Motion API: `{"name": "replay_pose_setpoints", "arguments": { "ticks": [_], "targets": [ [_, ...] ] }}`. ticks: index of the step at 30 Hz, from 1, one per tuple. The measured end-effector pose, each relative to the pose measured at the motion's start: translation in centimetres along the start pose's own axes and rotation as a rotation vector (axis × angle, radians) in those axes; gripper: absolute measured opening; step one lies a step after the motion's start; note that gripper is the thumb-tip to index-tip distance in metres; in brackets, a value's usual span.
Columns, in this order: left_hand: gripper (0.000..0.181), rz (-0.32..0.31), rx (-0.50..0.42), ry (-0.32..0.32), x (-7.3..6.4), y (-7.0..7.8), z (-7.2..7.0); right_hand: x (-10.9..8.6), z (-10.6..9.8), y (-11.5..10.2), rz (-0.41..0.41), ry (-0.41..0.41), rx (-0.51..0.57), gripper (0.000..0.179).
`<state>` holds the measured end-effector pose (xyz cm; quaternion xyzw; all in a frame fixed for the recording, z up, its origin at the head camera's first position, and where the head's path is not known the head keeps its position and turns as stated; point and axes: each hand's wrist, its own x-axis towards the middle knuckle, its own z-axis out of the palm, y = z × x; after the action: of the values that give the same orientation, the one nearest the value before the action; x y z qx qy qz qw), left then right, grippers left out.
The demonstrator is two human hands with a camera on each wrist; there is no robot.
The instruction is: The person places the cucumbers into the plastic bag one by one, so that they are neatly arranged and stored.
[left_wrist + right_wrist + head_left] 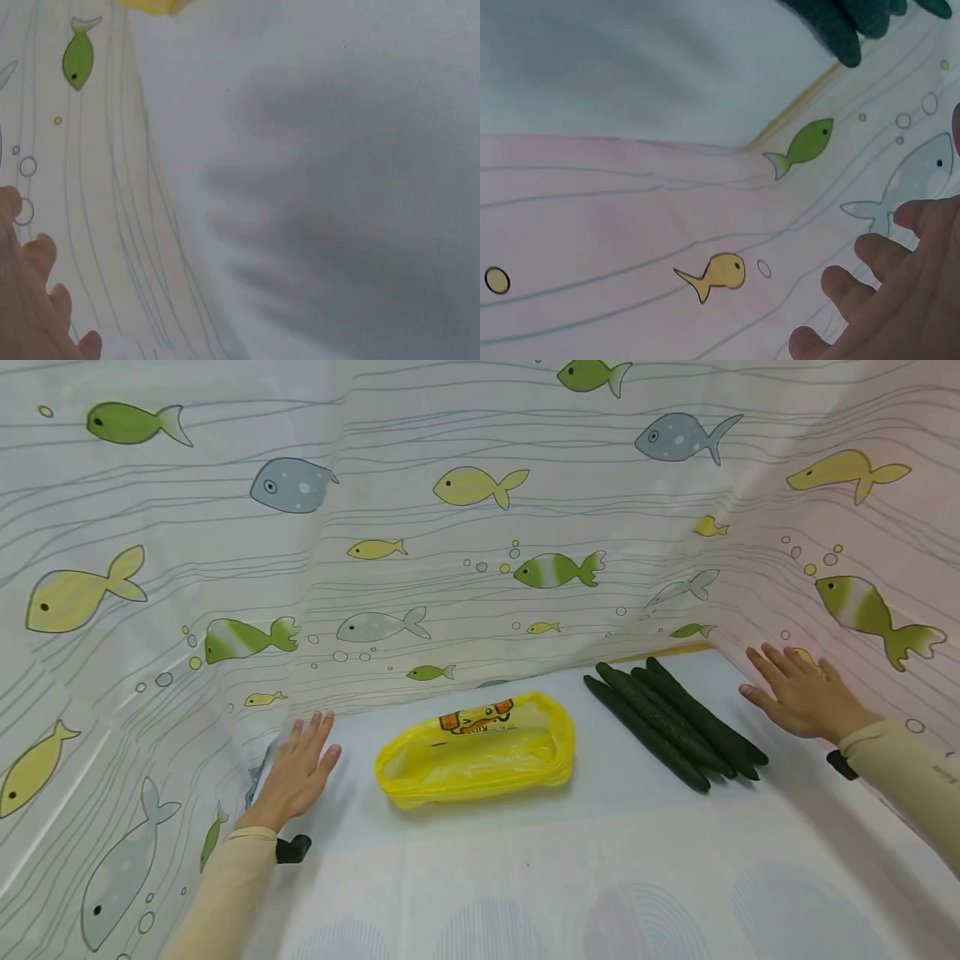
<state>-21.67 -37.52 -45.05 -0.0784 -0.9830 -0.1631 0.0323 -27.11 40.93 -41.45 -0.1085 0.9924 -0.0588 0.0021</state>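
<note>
In the head view my left hand [294, 774] hovers over the left side of the table, fingers straight and slightly spread, holding nothing. To its right lies a yellow plastic bag [480, 789], its mouth spread wide in an oval. My right hand [806, 693] is at the right, fingers spread, also holding nothing. Left of it several dark green cucumbers [667, 718] lie side by side at a slant. The left wrist view has a yellow corner of the bag [154, 6] at its top edge. Cucumber ends [840, 30] appear at the top of the right wrist view.
A fish-patterned curtain [450, 585] hangs behind the table and along both sides. The white tabletop [510, 843] carries faint round prints near the front. Something bluish, partly hidden, sits behind the left hand. Each wrist wears a black strap [292, 849].
</note>
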Motion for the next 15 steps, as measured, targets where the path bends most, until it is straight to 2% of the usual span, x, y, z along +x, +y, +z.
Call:
{"name": "replay_pose_setpoints", "arguments": {
  "ticks": [5, 8, 15],
  "targets": [
    [0.074, 0.000, -0.014, -0.002, 0.3, 0.6, 0.8, 0.0, 1.3, -0.4, -0.015, -0.018, 0.015, 0.083],
    [0.076, 0.002, -0.058, 0.014, 0.5, 1.3, 1.6, -0.1, 2.2, -0.7, -0.025, -0.008, 0.031, 0.081],
    [0.085, -0.049, -0.312, 0.020, 0.6, 3.3, 4.1, -0.6, 4.8, -2.0, -0.075, 0.063, 0.084, 0.076]
  ]
}}
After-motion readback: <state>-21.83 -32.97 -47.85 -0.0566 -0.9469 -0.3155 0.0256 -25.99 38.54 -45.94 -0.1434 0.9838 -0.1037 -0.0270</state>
